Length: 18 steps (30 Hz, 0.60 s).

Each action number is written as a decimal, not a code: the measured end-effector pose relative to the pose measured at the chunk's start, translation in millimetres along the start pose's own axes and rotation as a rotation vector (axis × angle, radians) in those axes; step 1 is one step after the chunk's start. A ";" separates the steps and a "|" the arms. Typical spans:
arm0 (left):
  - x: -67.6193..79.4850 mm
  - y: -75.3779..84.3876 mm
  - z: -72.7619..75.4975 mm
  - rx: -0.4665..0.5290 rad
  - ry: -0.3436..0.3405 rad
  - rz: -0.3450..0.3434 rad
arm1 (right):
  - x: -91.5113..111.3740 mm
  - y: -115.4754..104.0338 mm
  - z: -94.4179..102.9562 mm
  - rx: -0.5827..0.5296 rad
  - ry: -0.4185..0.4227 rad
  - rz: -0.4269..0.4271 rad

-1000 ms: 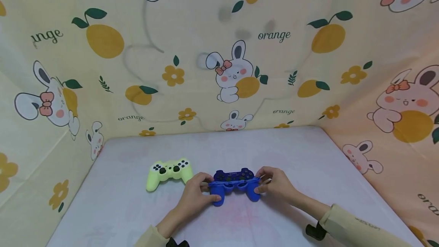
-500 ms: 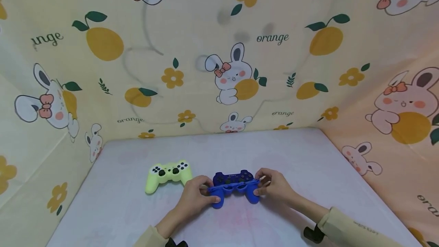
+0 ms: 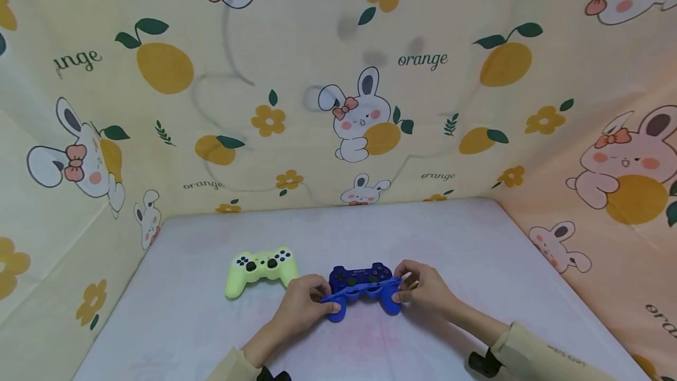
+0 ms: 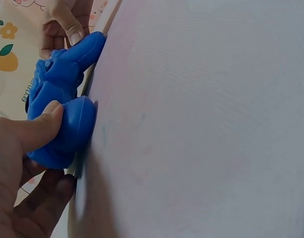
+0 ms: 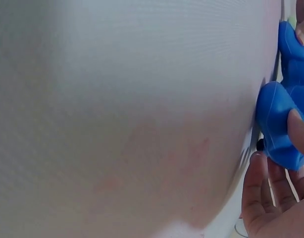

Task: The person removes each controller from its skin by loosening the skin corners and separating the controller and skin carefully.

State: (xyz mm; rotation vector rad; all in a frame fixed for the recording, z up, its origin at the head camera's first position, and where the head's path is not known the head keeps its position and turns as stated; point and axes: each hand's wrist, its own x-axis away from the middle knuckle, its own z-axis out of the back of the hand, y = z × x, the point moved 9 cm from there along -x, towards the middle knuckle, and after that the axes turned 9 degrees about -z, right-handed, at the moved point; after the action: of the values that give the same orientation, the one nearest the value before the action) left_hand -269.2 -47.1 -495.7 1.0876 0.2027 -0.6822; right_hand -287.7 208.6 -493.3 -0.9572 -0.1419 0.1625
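Note:
A dark blue game controller [image 3: 359, 276] sits on the table, its buttons and sticks showing along the far part. A brighter blue silicone cover [image 3: 390, 302] encloses its two handles, and the cover's stretched edge runs slantwise across the controller's face, lower at the left. My left hand [image 3: 301, 306] grips the left handle end, thumb on the cover [image 4: 75, 124] in the left wrist view. On the other side my right hand [image 3: 427, 287] pinches the cover near the right handle, its thumb pressing the cover [image 5: 276, 116] in the right wrist view. Fingers underneath are partly hidden.
A pale yellow-green game controller [image 3: 261, 268] lies to the left, just beyond my left hand. The table [image 3: 449, 234] has a white covering. Cream cloth walls [image 3: 296, 34] printed with rabbits and oranges stand at the back and both sides.
The cover's free edge has come down at the left, from about level to slanting, baring more of the controller's left face. Both hands keep their grip, and the yellow-green controller lies still.

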 end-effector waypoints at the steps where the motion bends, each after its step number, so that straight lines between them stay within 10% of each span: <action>1: -0.5 0.2 -0.3 -0.007 -0.007 0.002 | 0.3 -0.1 0.1 0.000 0.001 0.003; 18: 1.4 -2.5 -1.2 -0.017 -0.007 -0.011 | 3.5 1.5 -1.6 -0.053 0.006 -0.021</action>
State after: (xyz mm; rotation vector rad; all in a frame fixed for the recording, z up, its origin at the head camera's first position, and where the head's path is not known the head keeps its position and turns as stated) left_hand -269.3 -47.3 -498.7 1.0681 0.2090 -0.6930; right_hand -284.1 208.8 -495.2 -1.0083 -0.1513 0.1366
